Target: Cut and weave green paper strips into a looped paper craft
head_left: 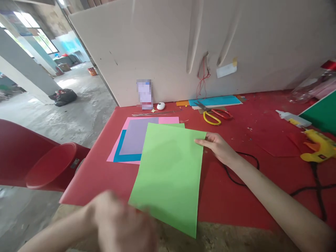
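A light green sheet of paper [170,171] is held by its upper right corner, pinched between the thumb and fingers of my right hand [214,145]. Its lower end reaches past the front edge of the red tabletop. My left hand [124,224] is smeared by motion in front of the sheet's lower left corner; its fingers cannot be made out. Behind the green sheet, and partly hidden by it, lie a lilac sheet [138,138], a blue sheet [119,154] and a pink sheet [128,127], overlapping.
Scissors [212,117] with yellow and red handles lie near the back board, by blue paper strips [223,100]. A phone [145,93] leans there beside a white mouse-like object [161,105]. To the right are a glue bottle [294,118] and a yellow glue gun [319,145] with a black cord.
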Motion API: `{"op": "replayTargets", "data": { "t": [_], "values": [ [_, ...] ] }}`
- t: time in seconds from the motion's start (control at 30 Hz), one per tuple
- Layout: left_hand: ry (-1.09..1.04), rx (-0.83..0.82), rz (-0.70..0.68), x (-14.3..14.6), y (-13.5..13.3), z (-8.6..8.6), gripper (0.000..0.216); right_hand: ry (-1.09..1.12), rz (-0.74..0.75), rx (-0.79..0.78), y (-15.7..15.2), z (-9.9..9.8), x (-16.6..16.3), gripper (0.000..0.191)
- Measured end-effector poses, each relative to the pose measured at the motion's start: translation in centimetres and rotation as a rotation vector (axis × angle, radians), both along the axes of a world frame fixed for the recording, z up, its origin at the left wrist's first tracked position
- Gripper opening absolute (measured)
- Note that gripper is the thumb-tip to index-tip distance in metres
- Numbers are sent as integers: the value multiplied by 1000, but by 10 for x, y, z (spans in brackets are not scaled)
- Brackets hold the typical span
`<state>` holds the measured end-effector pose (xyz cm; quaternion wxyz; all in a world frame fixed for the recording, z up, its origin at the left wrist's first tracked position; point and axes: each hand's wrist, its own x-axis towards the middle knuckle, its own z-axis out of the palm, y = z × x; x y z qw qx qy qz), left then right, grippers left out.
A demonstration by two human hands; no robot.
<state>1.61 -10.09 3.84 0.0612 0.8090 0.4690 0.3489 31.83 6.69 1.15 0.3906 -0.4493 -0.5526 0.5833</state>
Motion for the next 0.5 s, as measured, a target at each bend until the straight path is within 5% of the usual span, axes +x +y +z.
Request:
{"op": "replayTargets", "data": {
  "t": [0.13, 0.2, 0.33, 0.5],
  "values": [
    [-250, 24, 85, -4, 102, 0, 57, 39, 29, -3, -4, 5, -1, 23],
    [-495, -331, 40, -8, 129, -1, 56, 57, 28, -6, -6, 7, -3, 22],
    [-577, -1114, -173, -14, 132, -6, 44, 98, -24, -3, -7, 11, -3, 24],
    [-747, -1157, -132, -7, 118, -19, 29, 97, 51, 6, -10, 14, -3, 36]
  ]
}}
